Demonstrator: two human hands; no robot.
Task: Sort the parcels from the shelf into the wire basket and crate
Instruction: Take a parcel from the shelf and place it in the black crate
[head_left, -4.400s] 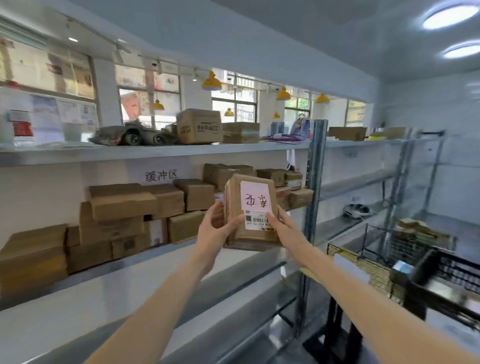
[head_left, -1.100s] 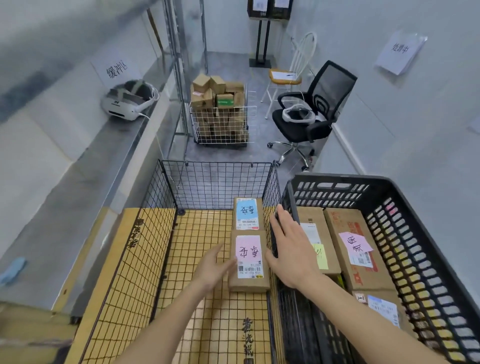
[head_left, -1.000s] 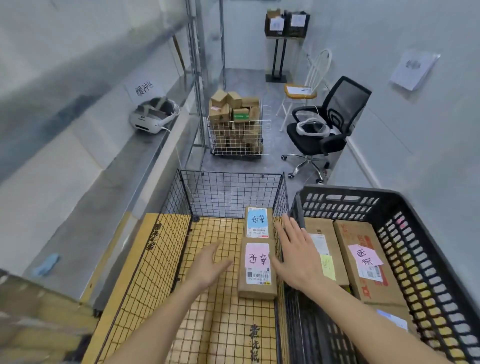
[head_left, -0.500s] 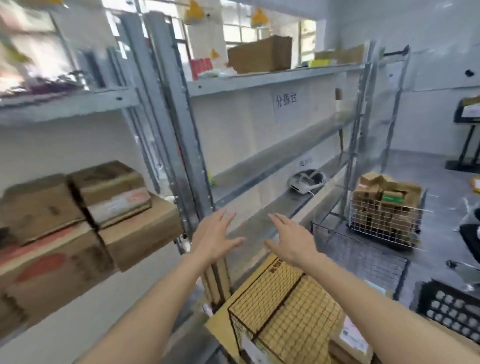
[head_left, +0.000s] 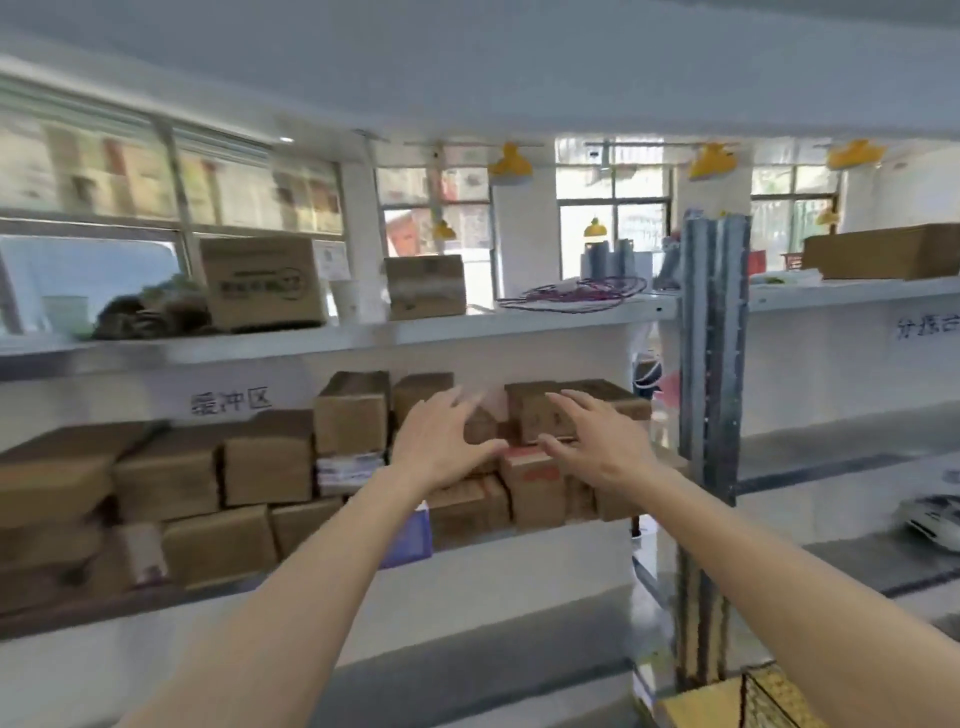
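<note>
Stacked parcels (head_left: 540, 415) crowd the shelf (head_left: 467, 551) ahead. My left hand (head_left: 441, 447) and right hand (head_left: 597, 447), both spread and empty, flank one box to take it by its sides; wire basket (head_left: 769, 701) waits near right.

White walls and ceiling, bright daylight through windows (head_left: 613, 228) behind the shelving. Yellow pendant lamps (head_left: 510, 162) hung in a row near the ceiling. Grey steel upright (head_left: 712, 374) toward the right, blurred.
</note>
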